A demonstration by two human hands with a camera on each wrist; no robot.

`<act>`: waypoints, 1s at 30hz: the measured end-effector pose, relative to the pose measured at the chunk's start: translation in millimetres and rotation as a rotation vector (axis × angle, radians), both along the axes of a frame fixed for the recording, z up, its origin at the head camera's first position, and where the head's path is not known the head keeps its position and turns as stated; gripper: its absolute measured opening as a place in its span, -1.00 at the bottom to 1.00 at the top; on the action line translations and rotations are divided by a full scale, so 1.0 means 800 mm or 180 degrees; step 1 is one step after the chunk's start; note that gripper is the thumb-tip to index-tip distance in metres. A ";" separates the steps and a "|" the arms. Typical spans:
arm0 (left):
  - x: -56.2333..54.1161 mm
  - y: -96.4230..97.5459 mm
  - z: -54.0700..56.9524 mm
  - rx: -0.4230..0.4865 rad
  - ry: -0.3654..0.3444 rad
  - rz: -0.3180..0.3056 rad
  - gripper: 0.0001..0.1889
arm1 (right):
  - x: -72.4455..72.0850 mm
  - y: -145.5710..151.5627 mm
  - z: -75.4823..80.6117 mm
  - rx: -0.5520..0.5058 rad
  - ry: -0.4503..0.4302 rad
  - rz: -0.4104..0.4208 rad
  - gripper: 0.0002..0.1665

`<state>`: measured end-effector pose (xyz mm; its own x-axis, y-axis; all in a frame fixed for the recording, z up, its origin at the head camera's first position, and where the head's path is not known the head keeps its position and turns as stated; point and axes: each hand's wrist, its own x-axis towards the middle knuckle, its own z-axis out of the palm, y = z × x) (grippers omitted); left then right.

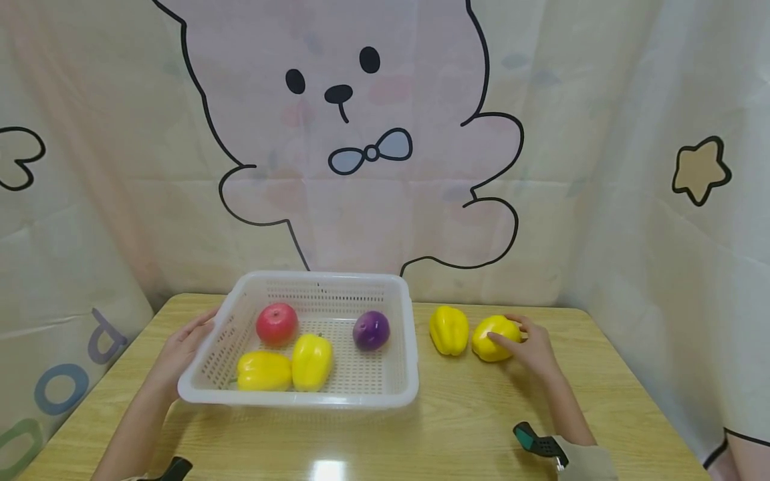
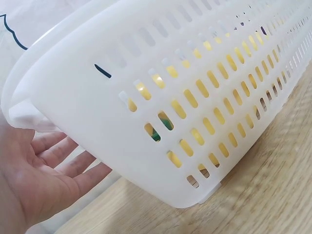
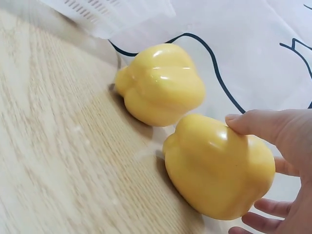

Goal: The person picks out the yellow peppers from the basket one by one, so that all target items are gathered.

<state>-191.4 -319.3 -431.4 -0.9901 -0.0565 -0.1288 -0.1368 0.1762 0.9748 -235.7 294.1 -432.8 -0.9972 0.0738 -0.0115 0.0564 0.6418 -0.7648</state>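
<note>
The outer pepper (image 1: 494, 339) sits on the table (image 1: 463, 417) beside the inner pepper (image 1: 449, 331); your right hand (image 1: 535, 349) grasps it, thumb opposing fingers, likely for control. Your left hand (image 1: 182, 353), fingers loosely extended, flanks the basket (image 1: 301, 399), probably steadying it.

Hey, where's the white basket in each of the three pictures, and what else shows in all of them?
Head: basket in the lower half, left of centre, left hand at its left side.
Left wrist: basket fills most of the picture.
Right wrist: only part of the basket, at top left.
Shared landmark: the table, lower right in left wrist, left side in right wrist.
</note>
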 end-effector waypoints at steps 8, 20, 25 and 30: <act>-0.001 0.000 0.000 0.0016 0.0009 0.0002 -0.30 | 0.005 0.012 0.014 0.0031 -0.0276 -0.0039 0.04; -0.001 -0.001 -0.001 0.0033 0.0019 -0.0007 -0.29 | 0.002 0.021 0.008 -0.0269 -0.0174 0.0130 -0.10; -0.001 0.000 -0.002 0.0054 0.0036 -0.0002 -0.30 | 0.000 0.022 0.001 -0.0301 -0.0069 0.0270 -0.13; 0.000 0.000 -0.001 0.0053 0.0056 -0.0007 -0.32 | 0.000 0.025 -0.005 -0.0324 0.0045 0.0387 -0.15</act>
<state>-191.5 -319.3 -432.5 -0.9923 -0.0522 -0.1123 -0.1193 0.1603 0.9798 -236.1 313.8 -436.4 -0.9988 -0.0482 0.0012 -0.0282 0.5624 -0.8264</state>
